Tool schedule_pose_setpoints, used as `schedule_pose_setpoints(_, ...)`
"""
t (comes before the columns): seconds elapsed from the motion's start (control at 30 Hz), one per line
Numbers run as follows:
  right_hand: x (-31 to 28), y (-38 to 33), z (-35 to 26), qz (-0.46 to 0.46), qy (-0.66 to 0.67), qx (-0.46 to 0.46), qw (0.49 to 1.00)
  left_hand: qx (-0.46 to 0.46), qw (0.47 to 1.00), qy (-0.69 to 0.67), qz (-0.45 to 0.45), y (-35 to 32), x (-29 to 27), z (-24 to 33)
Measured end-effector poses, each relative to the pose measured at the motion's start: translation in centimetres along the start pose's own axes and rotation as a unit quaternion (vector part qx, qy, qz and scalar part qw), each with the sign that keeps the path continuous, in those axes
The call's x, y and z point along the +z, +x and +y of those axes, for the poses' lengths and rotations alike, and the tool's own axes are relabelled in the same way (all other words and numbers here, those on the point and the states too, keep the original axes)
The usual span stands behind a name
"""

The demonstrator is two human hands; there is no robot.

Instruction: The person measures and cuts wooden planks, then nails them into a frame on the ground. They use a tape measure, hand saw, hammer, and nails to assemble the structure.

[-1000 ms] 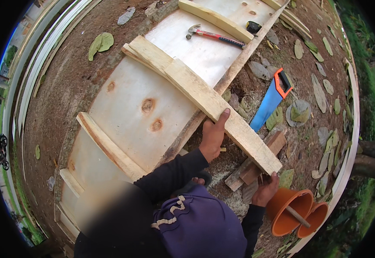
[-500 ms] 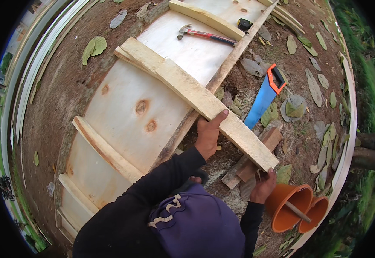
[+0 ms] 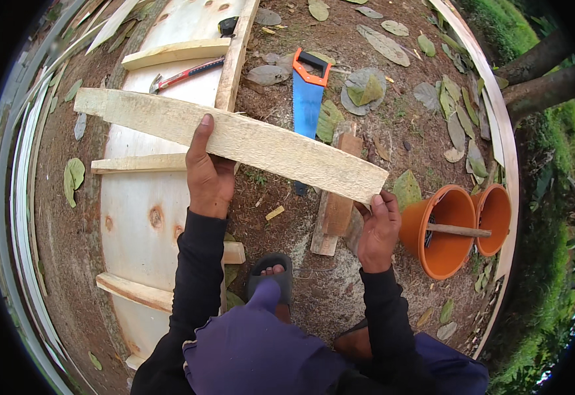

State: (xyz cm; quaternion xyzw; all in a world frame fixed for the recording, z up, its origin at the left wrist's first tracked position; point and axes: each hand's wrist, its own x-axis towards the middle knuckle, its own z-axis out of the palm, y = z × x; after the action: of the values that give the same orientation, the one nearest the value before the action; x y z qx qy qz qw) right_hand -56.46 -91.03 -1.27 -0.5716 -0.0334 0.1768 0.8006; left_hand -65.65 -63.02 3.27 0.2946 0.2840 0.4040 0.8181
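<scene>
A pale wooden plank [image 3: 281, 153] is raised across my front, held in both hands. My left hand [image 3: 208, 178] grips its lower edge near the middle, thumb up over the face. At the plank's right end, my right hand [image 3: 380, 230] pinches the lower corner. Behind the plank's left part lies a plywood panel [image 3: 142, 227] with wooden battens [image 3: 141, 164] across it. A claw hammer [image 3: 189, 74] with a red and black handle rests on the panel. The blue handsaw [image 3: 307, 105] with an orange handle lies on the ground beyond, its lower blade partly hidden by the plank.
Two orange buckets [image 3: 426, 257] stand to the right, a stick [image 3: 459, 230] lying across them. Short wood blocks [image 3: 337, 214] lie beneath the plank. A tape measure [image 3: 227, 26] sits on the panel's far end. My sandalled foot [image 3: 271, 273] is close by. Dry leaves [image 3: 364, 91] are scattered about.
The plank has been lifted off the panel and swung to a flatter angle, its far end coming nearer. Both hands stay on it. My view has turned, shifting the panel left.
</scene>
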Motion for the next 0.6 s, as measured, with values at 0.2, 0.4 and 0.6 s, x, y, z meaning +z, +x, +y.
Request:
schedule_pose_setpoints(0.2, -1.4, 0.5, -2.7, -0.057, -0.085, -0.082, 0.991, 0.024, 0.988, 0.125, -0.092, 4.6, -2.3, 6.8)
schedule_pose_setpoints(0.4, -1.0, 0.5, -3.2, -0.074, -0.081, -0.054, 0.992, -0.037, 0.875, 0.410, -0.254, 4.6, -1.7, 14.1)
schedule_pose_setpoints(0.6, 4.8, 0.3, -2.8, -0.160, -0.066, -0.030, 0.984, -0.143, 0.764, 0.531, -0.337, 2.1, 6.1, 14.2)
